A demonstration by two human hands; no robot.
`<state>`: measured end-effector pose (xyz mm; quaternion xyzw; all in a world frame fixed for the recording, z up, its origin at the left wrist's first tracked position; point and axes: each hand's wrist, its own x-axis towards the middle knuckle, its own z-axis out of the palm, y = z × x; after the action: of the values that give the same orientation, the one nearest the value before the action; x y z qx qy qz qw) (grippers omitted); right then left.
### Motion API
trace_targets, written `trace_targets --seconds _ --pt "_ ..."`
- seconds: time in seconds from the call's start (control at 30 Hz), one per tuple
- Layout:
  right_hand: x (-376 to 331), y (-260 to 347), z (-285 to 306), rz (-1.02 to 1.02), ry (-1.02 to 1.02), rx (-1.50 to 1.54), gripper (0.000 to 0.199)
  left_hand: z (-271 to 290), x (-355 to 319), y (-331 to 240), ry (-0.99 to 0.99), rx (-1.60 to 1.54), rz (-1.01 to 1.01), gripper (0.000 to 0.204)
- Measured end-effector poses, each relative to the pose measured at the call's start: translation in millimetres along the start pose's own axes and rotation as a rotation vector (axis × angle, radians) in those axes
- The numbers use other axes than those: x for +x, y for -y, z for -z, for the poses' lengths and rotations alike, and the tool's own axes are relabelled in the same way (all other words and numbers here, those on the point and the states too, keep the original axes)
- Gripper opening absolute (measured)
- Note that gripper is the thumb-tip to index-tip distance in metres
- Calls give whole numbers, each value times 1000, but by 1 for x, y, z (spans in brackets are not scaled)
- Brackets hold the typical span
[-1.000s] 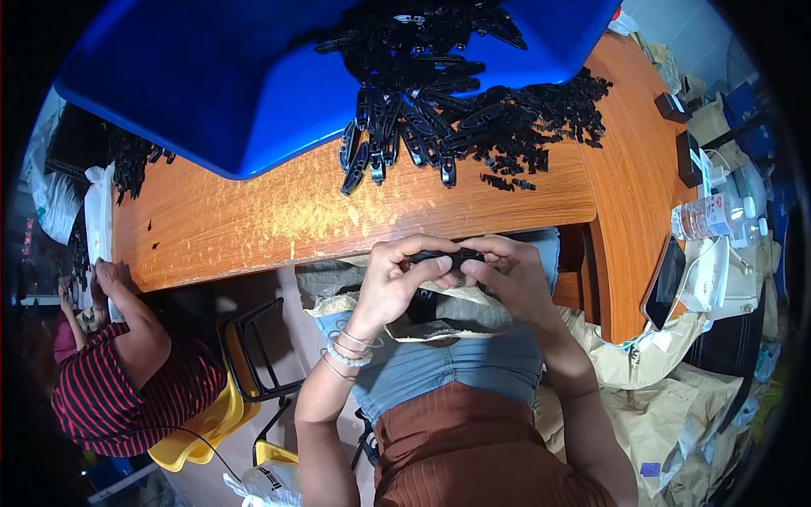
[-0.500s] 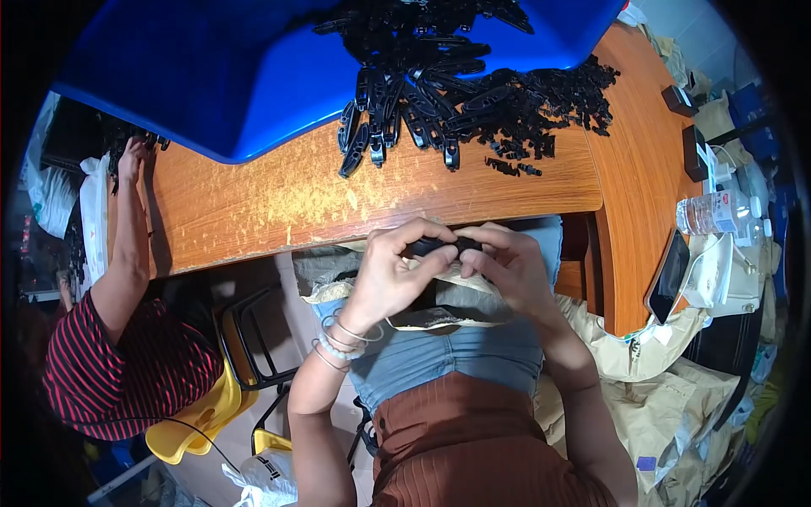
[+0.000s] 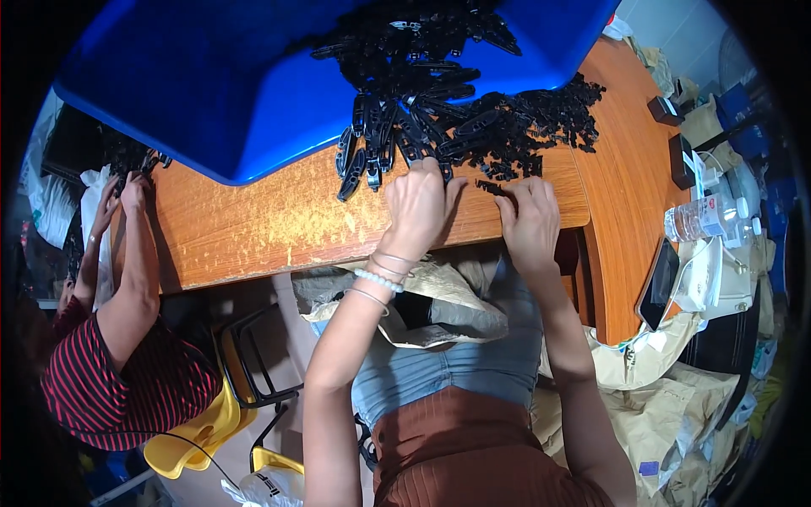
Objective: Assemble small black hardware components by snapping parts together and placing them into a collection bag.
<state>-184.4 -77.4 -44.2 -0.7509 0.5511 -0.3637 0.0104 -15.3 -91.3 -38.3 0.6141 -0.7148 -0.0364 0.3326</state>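
Note:
My left hand [image 3: 418, 207] reaches over the table's front part to the near edge of a heap of long black plastic pieces [image 3: 384, 139]. Its thumb stands apart from the fingers, and the fingertips are partly hidden at the pieces. To the right, my right hand [image 3: 532, 221] rests at the tabletop, fingers bent down and slightly apart, beside a short toothed black strip [image 3: 488, 187]. Behind it spreads a pile of small black parts [image 3: 562, 114]. I see nothing held in either hand. An open paper bag [image 3: 486, 325] lies on my lap.
A large blue bin [image 3: 287, 127] lies tipped on the wooden table [image 3: 228, 220], its black pieces spilling out. At right are a water bottle [image 3: 701, 218] and a phone [image 3: 659, 286]. A person in a striped shirt [image 3: 139, 380] works at left, near a yellow chair [image 3: 190, 431].
Both hands have parted and moved from above my lap forward onto the table. The dark piece that was between my fingers is no longer seen there. The person at left now shows both hands.

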Motion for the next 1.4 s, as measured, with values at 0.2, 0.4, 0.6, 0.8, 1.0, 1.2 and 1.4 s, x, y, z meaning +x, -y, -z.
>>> trace_targets --seconds 0.2,0.4,0.6,0.8,1.0,1.2,1.4 --pt "-5 -8 -10 27 -8 128 11 11 -14 8 90 -7 62 22" --pt "-7 -4 -18 44 -27 182 13 31 -35 11 132 -157 161 21" --pt "-12 -3 -19 118 -116 245 13 44 -48 6 86 -353 235 17" --pt "-13 36 0 -520 -33 1182 10 40 -61 1 73 -663 422 22" --pt "-17 55 4 -554 224 1334 12 46 -65 -14 256 -1284 426 17" --pt "-14 68 19 -519 281 1334 11 59 -61 -8 261 -1437 463 37" --pt "-22 55 14 -126 111 824 10 62 -60 -11 323 -1293 520 30"
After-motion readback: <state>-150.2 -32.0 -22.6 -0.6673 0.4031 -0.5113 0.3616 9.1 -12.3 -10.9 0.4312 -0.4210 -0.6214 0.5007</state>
